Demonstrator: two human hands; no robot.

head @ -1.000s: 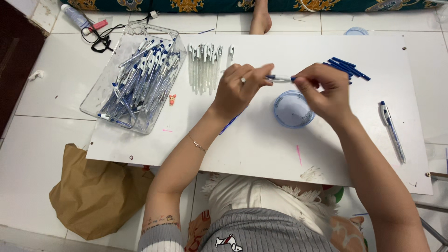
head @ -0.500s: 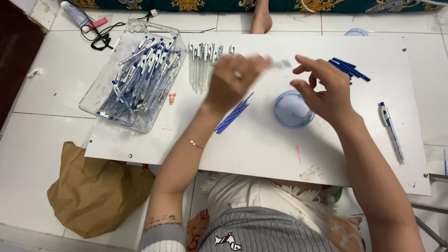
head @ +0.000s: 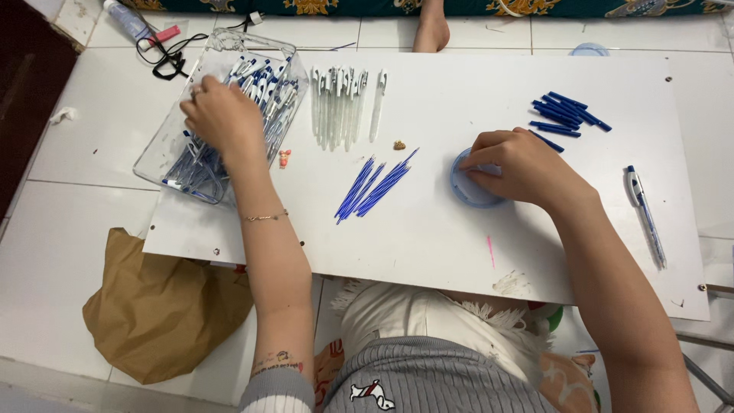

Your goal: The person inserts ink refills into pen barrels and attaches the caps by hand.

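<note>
A crumpled brown bag (head: 157, 310) is lying nearest, on the tiles. On the smooth white board (head: 428, 229), thin blue refills (head: 375, 186) are fanning out. The right hand (head: 520, 168) is curling, fingertips dipping into a round blue dish (head: 470, 183). The left hand (head: 223, 118) is reaching, fingers bent, into the clear plastic tray (head: 153, 164) of pens (head: 264, 88); its grip cannot be told.

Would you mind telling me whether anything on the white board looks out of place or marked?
Mostly tidy. A small brown crumb-like bit lies alone beside the clear pen barrels, a tiny orange figure sits by the clear tray, and the white board has a pink streak.
</note>
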